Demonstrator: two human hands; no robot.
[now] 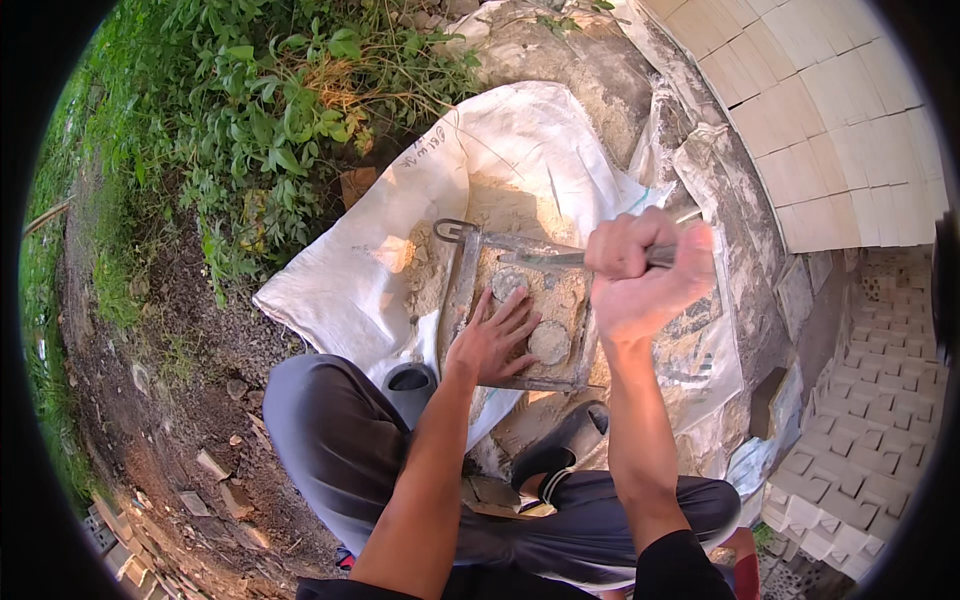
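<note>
My left hand (493,338) lies with spread fingers on a rectangular metal mould frame (463,282) packed with tan sand (567,293). Two round grey discs sit in that sand, one disc (549,343) beside my fingertips and another disc (509,282) just beyond them. Above the frame's right side, my right hand (640,275) is closed around a grey metal bar-like tool (548,259), whose narrow end points left over the frame. Whether the tool touches the frame I cannot tell. A bent metal loop handle (454,231) sticks out at the frame's far left corner.
Under the frame spreads a white woven sack (350,262) with loose sand on it. Leafy plants (285,130) grow at far left. Stacked pale blocks (835,130) rise on the right, with more blocks (860,430) below. My dark shoe (560,440) is close to the frame's near edge.
</note>
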